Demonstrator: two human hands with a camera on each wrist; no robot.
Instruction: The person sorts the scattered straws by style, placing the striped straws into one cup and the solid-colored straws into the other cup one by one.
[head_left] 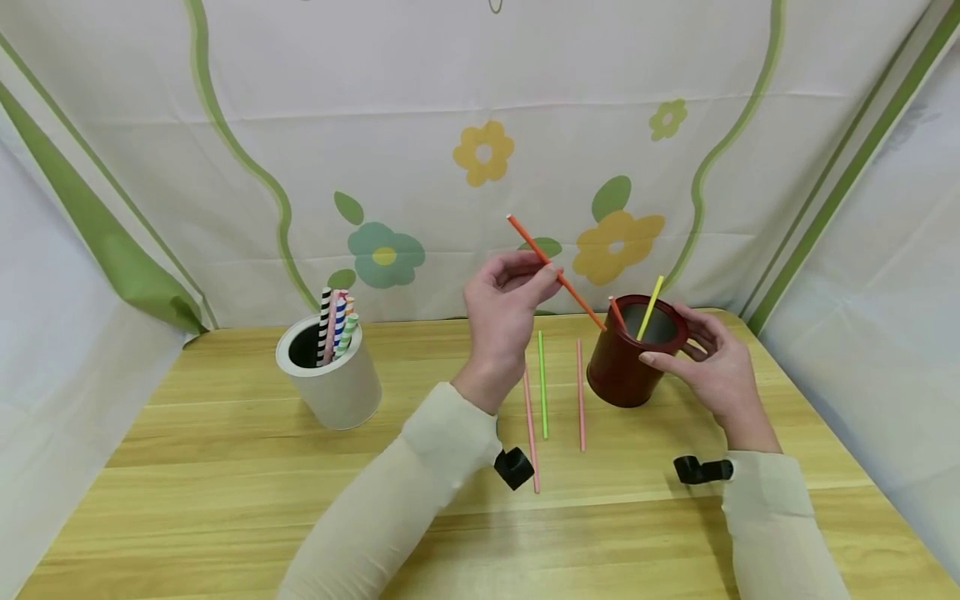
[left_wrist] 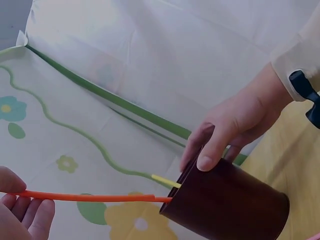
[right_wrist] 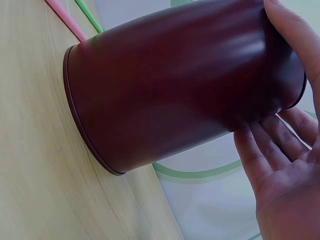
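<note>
Three straws beside one cup

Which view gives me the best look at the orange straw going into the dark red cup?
The head view: the whole orange straw shows, pinched by the left hand, its tip at the rim of the dark red cup. The left wrist view shows only its lower stretch meeting the rim. The right wrist view shows the cup's side, no orange straw.
</note>
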